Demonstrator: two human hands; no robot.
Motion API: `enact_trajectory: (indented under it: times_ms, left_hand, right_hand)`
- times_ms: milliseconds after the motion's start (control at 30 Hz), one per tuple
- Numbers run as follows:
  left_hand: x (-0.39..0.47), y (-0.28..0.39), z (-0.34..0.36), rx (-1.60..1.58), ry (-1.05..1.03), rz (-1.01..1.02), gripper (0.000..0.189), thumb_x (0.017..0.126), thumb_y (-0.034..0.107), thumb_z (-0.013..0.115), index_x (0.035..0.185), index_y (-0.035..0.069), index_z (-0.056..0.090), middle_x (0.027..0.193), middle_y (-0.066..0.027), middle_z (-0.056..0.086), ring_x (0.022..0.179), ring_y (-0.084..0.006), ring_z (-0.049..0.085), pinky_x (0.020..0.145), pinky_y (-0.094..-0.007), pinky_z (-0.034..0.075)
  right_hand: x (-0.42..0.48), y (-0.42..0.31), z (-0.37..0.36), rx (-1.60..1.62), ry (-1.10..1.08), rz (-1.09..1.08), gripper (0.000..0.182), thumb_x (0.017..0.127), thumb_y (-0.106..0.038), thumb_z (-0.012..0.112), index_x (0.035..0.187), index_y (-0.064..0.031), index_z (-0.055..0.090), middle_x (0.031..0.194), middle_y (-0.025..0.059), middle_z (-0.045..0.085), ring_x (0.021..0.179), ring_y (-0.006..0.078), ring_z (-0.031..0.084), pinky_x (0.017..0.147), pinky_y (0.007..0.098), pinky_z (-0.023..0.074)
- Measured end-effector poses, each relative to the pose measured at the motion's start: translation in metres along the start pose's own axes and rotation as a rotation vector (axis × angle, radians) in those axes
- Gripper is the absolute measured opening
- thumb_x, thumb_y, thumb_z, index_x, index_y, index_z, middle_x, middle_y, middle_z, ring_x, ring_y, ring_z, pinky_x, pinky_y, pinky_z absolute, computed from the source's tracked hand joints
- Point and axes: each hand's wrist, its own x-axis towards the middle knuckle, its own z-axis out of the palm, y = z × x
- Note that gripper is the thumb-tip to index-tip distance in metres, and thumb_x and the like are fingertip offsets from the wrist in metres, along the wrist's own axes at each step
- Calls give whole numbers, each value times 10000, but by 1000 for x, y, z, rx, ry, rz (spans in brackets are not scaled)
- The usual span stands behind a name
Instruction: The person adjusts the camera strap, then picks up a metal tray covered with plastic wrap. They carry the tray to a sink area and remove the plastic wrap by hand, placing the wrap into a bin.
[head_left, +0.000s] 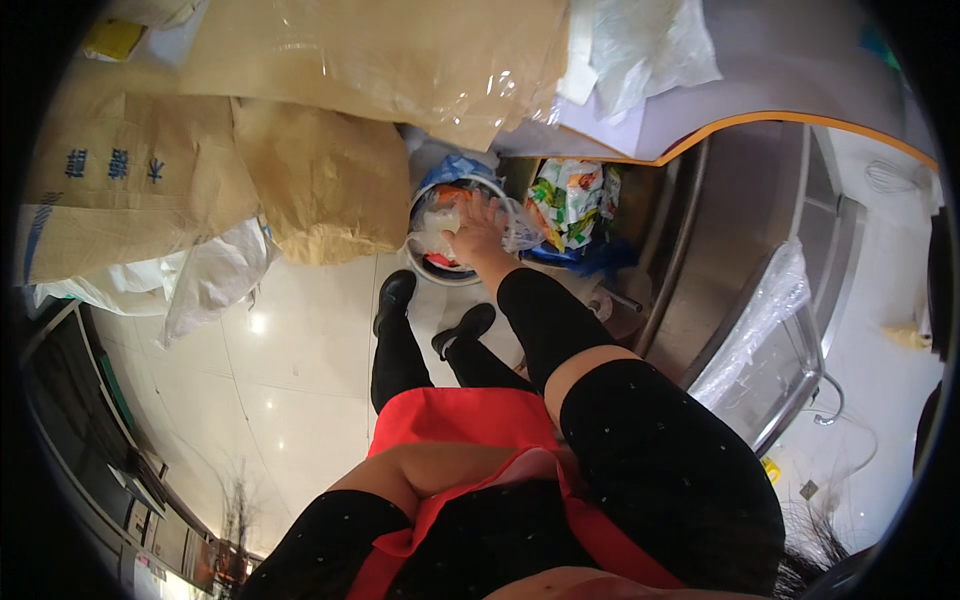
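My right hand (478, 226) reaches down over a round bin (442, 279) on the floor. Its fingers are spread over crumpled clear plastic (433, 231) inside the bin, and nothing is gripped between them. Orange and red scraps show around the plastic, while a blue bag (456, 169) lies at the bin's far rim. My left hand is out of view; the left forearm (457, 469) crosses my waist and disappears behind the red apron (469, 416).
Right of the bin sits a container of crumpled printed packets (574, 199). Large brown paper sacks (322, 180) hang over the left side. An orange-edged counter (750, 116) overhangs at upper right, above a steel unit (739, 202). My shoes (396, 296) stand close to the bin.
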Motion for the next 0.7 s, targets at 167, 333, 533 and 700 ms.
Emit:
enact_trajectory:
  times_ms: [167, 333, 533, 700]
  left_hand:
    - [-7, 24, 7, 86, -33, -11, 375, 765, 140, 583, 1102, -13, 515, 1000, -209, 614, 924, -341, 591, 805, -387, 465]
    - [1, 64, 23, 166, -27, -10, 377, 764, 130, 580, 1099, -27, 509, 1000, -223, 612, 919, -351, 592, 805, -392, 464]
    - [23, 103, 26, 278, 94, -68, 378, 764, 118, 577, 1097, -43, 501, 1000, -239, 609, 914, -362, 593, 804, -398, 462]
    - [13, 117, 32, 512, 108, -62, 388, 754, 110, 577, 1093, -62, 496, 985, -255, 610, 898, -374, 598, 797, -404, 463]
  right_hand:
    - [-34, -15, -70, -22, 159, -35, 548, 816, -254, 535, 1327, -107, 402, 1452, 130, 236, 1306, 392, 252, 980, 568, 283]
    - [-146, -53, -155, 80, -88, -475, 345, 836, -257, 520, 1073, -15, 587, 972, 179, 639, 879, 353, 609, 765, 430, 484]
    - [-391, 31, -275, 901, 692, -801, 182, 812, -22, 555, 974, -28, 640, 983, 129, 646, 950, 286, 605, 813, 367, 482]
    - [-431, 238, -156, 628, 1149, 286, 239, 740, -90, 667, 973, -40, 639, 977, 129, 612, 940, 286, 567, 853, 352, 453]
